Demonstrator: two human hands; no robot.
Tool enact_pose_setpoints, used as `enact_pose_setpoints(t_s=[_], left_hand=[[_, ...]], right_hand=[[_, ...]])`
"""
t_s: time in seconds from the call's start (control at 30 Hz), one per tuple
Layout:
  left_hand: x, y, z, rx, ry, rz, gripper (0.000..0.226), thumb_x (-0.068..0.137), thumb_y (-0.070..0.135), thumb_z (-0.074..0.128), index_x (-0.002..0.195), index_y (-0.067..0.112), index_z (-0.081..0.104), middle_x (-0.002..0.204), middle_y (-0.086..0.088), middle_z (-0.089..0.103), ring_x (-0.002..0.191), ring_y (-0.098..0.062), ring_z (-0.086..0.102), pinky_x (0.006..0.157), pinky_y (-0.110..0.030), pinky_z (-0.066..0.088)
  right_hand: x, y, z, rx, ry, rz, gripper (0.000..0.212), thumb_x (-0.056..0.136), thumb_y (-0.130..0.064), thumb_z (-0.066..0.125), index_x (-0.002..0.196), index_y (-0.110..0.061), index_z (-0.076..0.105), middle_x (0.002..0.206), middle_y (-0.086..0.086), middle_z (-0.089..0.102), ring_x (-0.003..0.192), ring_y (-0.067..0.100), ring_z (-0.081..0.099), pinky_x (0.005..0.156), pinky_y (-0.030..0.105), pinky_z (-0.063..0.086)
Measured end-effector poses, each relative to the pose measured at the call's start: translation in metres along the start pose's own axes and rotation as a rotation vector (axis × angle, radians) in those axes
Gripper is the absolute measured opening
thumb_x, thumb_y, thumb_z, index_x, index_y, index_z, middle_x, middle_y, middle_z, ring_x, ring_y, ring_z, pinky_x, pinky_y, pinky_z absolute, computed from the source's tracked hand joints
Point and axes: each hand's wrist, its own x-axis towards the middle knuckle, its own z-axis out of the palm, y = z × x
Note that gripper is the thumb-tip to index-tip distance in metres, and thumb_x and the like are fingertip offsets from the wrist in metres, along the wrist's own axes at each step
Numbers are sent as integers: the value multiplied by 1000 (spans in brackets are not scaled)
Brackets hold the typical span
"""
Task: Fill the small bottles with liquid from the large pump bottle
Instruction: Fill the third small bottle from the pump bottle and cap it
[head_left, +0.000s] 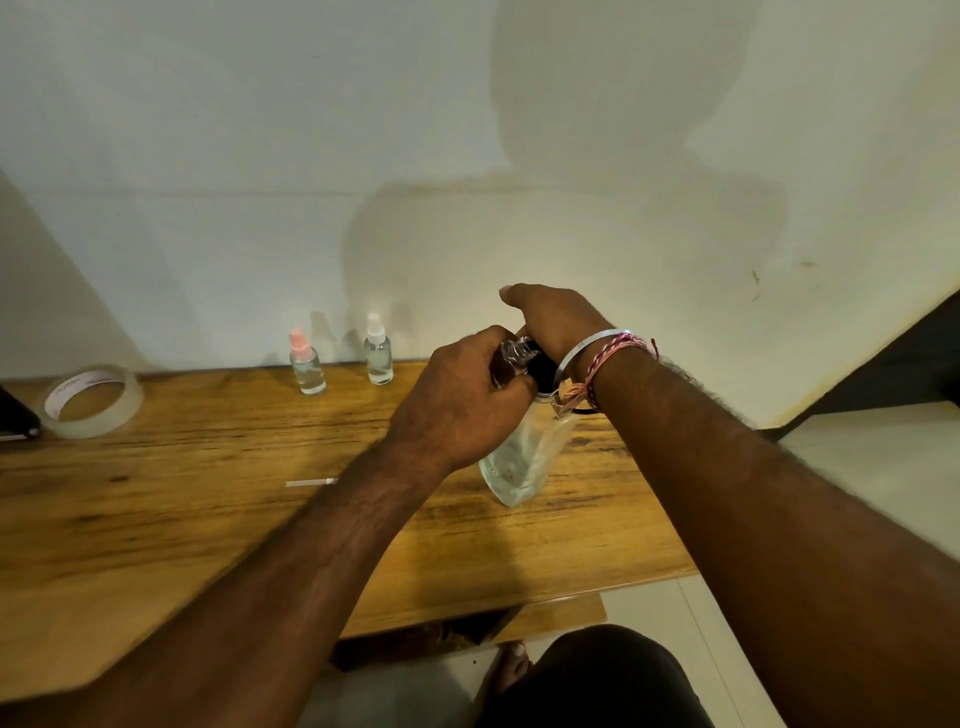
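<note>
The left hand (460, 400) is curled round a small clear bottle (511, 358), holding it tilted against the black pump head (540, 370) of the large pump bottle (519, 457); the small bottle's threaded neck shows between the fingers, and most of its body is hidden by them. The right hand (553, 317) lies over the top of the pump head with its fingers bent down on the far side, so how tightly it grips cannot be told; a metal bangle (592, 345) and a pink and white thread band (615, 353) ring its wrist. The large pump bottle stands upright on the wooden table (208, 519), clear-walled, directly under both hands. Behind and to the left of it, near the wall, stand two more small bottles, both capped: one with a white cap (378, 351) nearer, one with a pink cap (306, 364) further left. Left of the pump bottle lies a thin white tube (310, 482), flat on the wood. Far left sits a roll of clear tape (91, 400).
</note>
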Motion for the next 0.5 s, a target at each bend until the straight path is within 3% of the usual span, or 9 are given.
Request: enact_pose_setpoints(t_s=[0.1, 0.2, 0.27, 0.33, 0.4, 0.5], left_hand=[[-1, 1, 0, -3, 0, 3, 7, 95, 29, 69, 100, 25, 66, 81, 10, 67, 73, -7, 60, 63, -26, 41], [-2, 4, -1, -8, -5, 8, 9, 96, 27, 69, 104, 24, 67, 83, 11, 66, 75, -6, 60, 63, -25, 41], [-2, 5, -3, -13, -2, 9, 14, 96, 26, 68, 110, 23, 67, 86, 12, 67, 78, -5, 61, 64, -23, 40], [-1, 6, -4, -15, 0, 9, 18, 96, 27, 68, 114, 22, 68, 90, 11, 68, 81, -5, 62, 65, -23, 41], [0, 5, -4, -14, 0, 3, 20, 97, 30, 69, 115, 23, 68, 92, 11, 69, 84, -5, 63, 68, -25, 45], [0, 6, -3, -20, -1, -2, 22, 97, 32, 69, 117, 24, 68, 97, 11, 71, 89, -6, 65, 74, -28, 53]], right_hand=[[-3, 0, -1, -2, 11, 3, 38, 102, -45, 44, 117, -19, 67, 133, 11, 64, 121, 32, 61, 109, 49, 45], [-4, -1, -3, 139, 10, 98, 35, 99, -48, 52, 99, -16, 64, 112, 10, 69, 96, 29, 67, 99, 46, 53], [-7, -8, -7, 274, -18, 200, 42, 97, -50, 55, 102, -9, 65, 103, 14, 69, 77, 28, 65, 78, 39, 57], [-12, -14, -11, 306, -67, 280, 51, 98, -52, 53, 114, -4, 64, 99, 15, 67, 69, 27, 61, 62, 32, 51], [-15, -20, -14, 301, -101, 316, 58, 98, -54, 51, 121, -2, 63, 102, 15, 66, 67, 26, 60, 57, 29, 47], [-16, -24, -15, 293, -110, 329, 57, 99, -55, 49, 114, -2, 64, 107, 17, 69, 69, 27, 60, 55, 29, 45]])
